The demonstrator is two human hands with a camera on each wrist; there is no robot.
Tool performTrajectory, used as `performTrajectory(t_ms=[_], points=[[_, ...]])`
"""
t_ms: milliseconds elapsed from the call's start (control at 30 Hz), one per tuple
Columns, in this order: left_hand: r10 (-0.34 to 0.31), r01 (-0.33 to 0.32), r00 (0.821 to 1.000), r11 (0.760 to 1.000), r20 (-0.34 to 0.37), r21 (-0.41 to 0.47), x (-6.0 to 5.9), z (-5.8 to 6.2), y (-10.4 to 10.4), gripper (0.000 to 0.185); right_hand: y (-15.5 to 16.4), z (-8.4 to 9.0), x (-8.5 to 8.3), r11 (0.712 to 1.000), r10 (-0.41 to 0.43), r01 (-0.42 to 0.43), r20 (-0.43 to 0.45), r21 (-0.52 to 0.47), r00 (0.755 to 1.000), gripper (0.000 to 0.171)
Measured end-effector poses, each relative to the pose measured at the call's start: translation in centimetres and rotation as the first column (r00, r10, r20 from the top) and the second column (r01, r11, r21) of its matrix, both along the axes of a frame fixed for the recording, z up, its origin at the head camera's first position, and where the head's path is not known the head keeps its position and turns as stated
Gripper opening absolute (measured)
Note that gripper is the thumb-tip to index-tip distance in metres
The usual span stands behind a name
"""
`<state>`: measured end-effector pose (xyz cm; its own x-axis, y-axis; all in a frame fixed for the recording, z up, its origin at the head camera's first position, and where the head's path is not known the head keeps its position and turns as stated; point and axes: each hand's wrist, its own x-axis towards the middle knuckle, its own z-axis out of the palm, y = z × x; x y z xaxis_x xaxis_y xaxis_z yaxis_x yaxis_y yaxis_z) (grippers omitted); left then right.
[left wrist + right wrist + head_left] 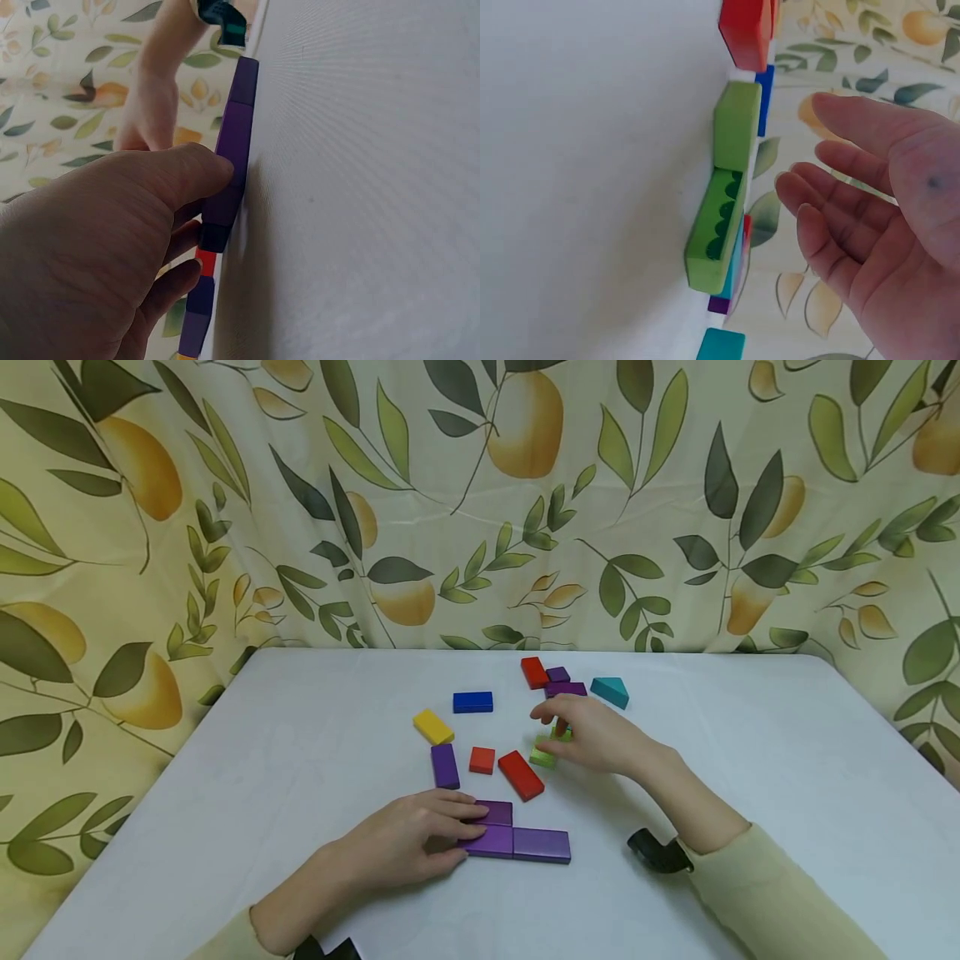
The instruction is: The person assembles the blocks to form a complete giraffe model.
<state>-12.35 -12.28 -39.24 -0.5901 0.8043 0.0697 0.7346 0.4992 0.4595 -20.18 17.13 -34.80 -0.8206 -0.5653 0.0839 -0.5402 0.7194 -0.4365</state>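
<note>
Three flat purple blocks lie edge to edge near the table's front: an upper one [498,812], a lower left one [491,842] and a lower right one [542,846]. My left hand [408,835] rests its extended fingertips on the two left blocks, the thumb at their near corner. Over two light green blocks [542,757] hovers my right hand [600,735], its fingers loosely bent and nothing between them. In the right wrist view, a plain green block [736,124] adjoins one with dark scalloped marks [717,225], both apart from the fingers.
Beyond my left hand lie a purple block [445,767], a yellow block [432,727] and a blue block [472,702]. A small red block [482,760] and a longer red one [521,776] sit mid-table. A teal triangular block [611,692] lies farther back, near another red block [534,673].
</note>
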Motion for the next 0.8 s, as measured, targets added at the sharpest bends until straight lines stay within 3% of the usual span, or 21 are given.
performTrajectory(t_ms=[433, 800], points=[[-0.007, 0.007, 1.000, 1.000, 0.003, 0.002, 0.0, 0.1, -0.1, 0.036, -2.3, 0.9, -4.0, 0.999, 0.035, -0.035, 0.041, -0.007, 0.999, 0.039], [-0.013, 0.013, 1.000, 1.000, -0.006, 0.010, -0.1, -0.1, -0.2, 0.035, -4.8, 0.2, -6.8, 0.999, 0.018, -0.022, 0.114, 0.039, 0.993, 0.044]])
